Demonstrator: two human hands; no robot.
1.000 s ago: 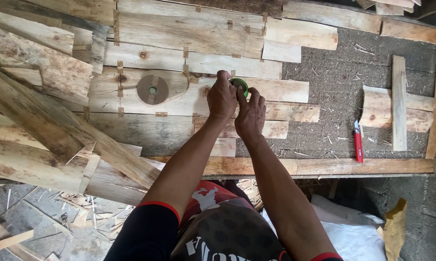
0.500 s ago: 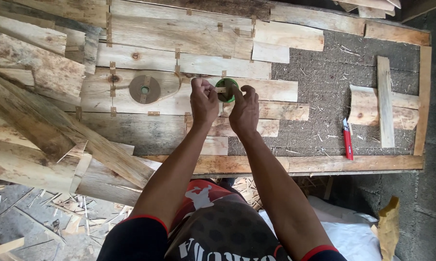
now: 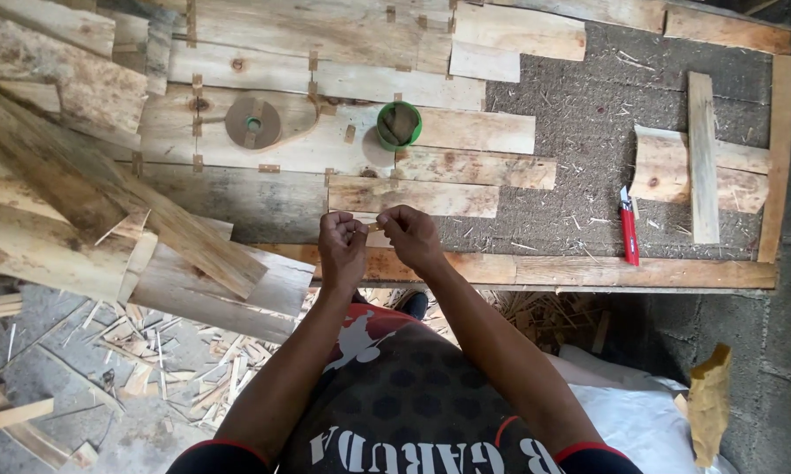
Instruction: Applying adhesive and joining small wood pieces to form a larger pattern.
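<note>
My left hand (image 3: 343, 239) and my right hand (image 3: 410, 233) are close together over the near edge of the worktable (image 3: 588, 272). Both pinch a small piece of brown tape (image 3: 374, 226) held between their fingertips. A green-rimmed tape roll (image 3: 399, 125) stands on the wooden veneer sheets (image 3: 343, 149) farther from me, with no hand on it. A second, brown tape roll (image 3: 253, 122) lies flat on the veneer to its left.
A red utility knife (image 3: 629, 232) lies on the bare board at the right, near short veneer pieces (image 3: 701, 167). A heap of veneer strips (image 3: 79, 202) overhangs the table's left side. Wood scraps (image 3: 150, 369) cover the floor; a white sack (image 3: 641, 412) lies at lower right.
Both hands have drawn back from the green tape roll to the table's near edge. The roll now stands free, and the hands hold a small piece of tape.
</note>
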